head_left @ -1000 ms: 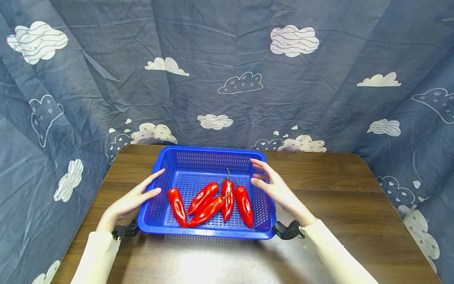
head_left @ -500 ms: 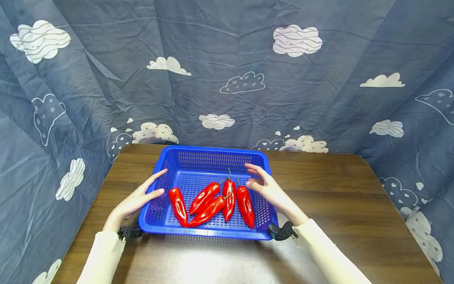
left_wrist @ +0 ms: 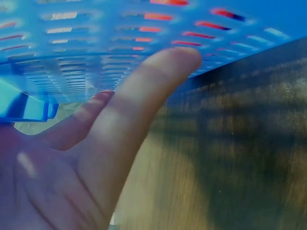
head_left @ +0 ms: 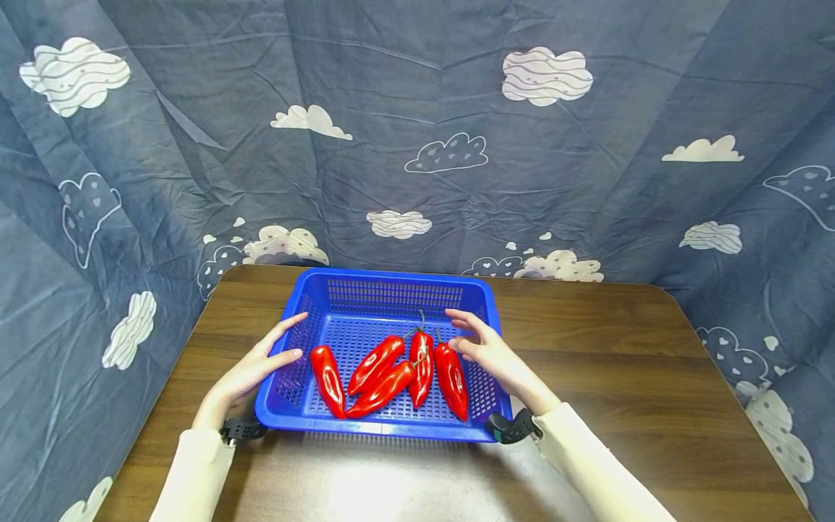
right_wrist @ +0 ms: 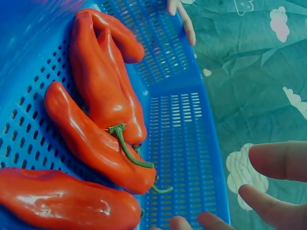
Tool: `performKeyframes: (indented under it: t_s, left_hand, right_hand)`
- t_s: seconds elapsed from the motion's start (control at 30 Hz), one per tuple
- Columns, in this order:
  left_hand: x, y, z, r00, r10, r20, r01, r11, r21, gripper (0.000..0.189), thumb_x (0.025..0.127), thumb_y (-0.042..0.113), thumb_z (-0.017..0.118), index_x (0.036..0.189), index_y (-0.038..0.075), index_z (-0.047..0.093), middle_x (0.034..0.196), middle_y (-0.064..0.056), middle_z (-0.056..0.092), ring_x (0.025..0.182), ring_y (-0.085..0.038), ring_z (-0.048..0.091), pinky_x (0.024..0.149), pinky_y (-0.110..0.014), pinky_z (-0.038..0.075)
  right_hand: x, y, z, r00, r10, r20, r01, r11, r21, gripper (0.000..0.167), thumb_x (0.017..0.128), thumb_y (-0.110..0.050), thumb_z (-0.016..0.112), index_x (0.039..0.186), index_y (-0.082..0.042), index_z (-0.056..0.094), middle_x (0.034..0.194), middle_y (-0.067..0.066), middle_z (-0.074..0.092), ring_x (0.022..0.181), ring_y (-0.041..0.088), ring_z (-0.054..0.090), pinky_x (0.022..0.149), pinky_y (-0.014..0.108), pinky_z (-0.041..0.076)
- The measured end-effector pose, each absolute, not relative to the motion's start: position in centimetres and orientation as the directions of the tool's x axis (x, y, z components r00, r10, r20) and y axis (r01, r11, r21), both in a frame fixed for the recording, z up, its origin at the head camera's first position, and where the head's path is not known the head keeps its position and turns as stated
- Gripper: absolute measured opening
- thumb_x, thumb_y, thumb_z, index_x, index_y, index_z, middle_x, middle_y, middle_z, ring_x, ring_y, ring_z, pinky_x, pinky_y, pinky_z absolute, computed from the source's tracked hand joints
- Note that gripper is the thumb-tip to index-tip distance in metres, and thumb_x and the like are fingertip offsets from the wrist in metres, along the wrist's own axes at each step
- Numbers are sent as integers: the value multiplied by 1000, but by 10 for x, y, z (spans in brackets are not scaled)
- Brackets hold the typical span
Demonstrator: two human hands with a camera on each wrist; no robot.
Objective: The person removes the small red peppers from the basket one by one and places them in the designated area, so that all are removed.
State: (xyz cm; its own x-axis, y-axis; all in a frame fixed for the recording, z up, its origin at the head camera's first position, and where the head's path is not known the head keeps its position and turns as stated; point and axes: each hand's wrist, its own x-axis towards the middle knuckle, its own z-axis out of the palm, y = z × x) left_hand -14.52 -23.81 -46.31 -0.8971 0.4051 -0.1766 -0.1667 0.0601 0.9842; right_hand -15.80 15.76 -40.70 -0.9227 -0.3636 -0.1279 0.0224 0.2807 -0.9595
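Several glossy red peppers with green stems lie in a blue perforated plastic basket (head_left: pixel 404 274). My left hand (head_left: pixel 243 371) is at the basket's left side, fingers extended near the rim. In the left wrist view its thumb (left_wrist: pixel 139 103) lies close along the outer wall; contact is unclear. My right hand (head_left: pixel 497 359) hovers over the right side, fingers slightly bent and apart, holding nothing. Its thumb is near the stem end of the rightmost pepper (head_left: pixel 451 380). Beside that one lies another pepper (head_left: pixel 420 366); the leftmost pepper (head_left: pixel 327 380) lies apart from the right hand.
The basket stands on a brown wooden table (head_left: pixel 587 348). Behind it hangs a dark blue cloth (head_left: pixel 365 65) with white cloud prints. Black straps (head_left: pixel 244 429) are on both wrists, close to the basket's near corners.
My right hand has moved left from the basket's right rim to over the inside, nearer the rightmost pepper. The left hand stays by the left rim. The peppers have not moved within the basket.
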Motion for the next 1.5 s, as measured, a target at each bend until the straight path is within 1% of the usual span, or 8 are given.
performKeyframes:
  t_s: [0.17,0.3,0.5,0.67,0.93,1.2,1.37,1.5]
  left_hand:
    - [-145,-237,-462,-899,403,-175,-165,60,985,63,99,18,50,153,27,19,153,-20,9,123,-52,37,80,-54,51]
    - [-145,-237,-460,-893,412,-182,-170,66,983,63,99,18,51,153,26,18,153,-20,8,124,-51,35,82,-53,51]
    - [-147,-239,-458,-880,447,-159,-156,45,987,66,99,12,50,153,21,15,152,-22,8,119,-53,39,81,-55,50]
    - [-149,-240,-458,-880,455,-137,-135,37,990,67,98,9,49,154,20,14,152,-24,6,119,-52,38,81,-56,50]
    - [-149,-239,-459,-886,435,-159,-156,42,987,67,98,13,51,153,24,16,153,-22,6,124,-52,33,82,-55,50]
    - [-148,-239,-462,-893,420,-164,-167,31,986,65,98,14,51,152,29,17,152,-24,9,123,-50,35,82,-53,51]
    - [-147,-239,-464,-900,404,-166,-170,26,985,65,98,13,51,152,28,18,151,-23,12,122,-49,37,81,-53,51]
    - [-146,-239,-465,-901,404,-156,-165,14,986,65,98,11,50,152,26,17,150,-23,13,121,-49,38,81,-53,51]
  right_hand:
    - [-159,155,-410,-918,-352,-184,71,311,-948,55,91,-5,55,144,-5,38,142,30,35,121,41,45,92,58,42]
    - [-161,152,-412,-909,-343,-236,111,346,-932,56,90,-5,56,143,-6,39,142,30,36,117,38,48,87,53,44]
    - [-164,148,-416,-898,-342,-277,137,382,-914,55,89,-6,57,141,-2,41,141,31,34,121,41,44,81,46,45]
    - [-165,145,-418,-885,-348,-310,160,399,-903,54,89,-6,57,140,0,42,139,31,35,117,40,46,85,50,47]
    - [-168,144,-419,-855,-373,-361,217,375,-901,55,88,-4,56,140,2,40,141,32,33,111,37,52,86,56,46]
    - [-172,141,-422,-825,-370,-427,264,416,-871,57,84,-3,57,138,2,42,134,28,41,111,34,51,87,56,46]
    - [-173,138,-426,-787,-405,-465,307,397,-865,56,85,-1,56,138,5,40,133,27,42,113,33,49,91,55,45]
    - [-174,136,-430,-776,-417,-473,338,357,-871,56,84,3,55,137,10,38,131,28,45,111,30,51,95,52,43]
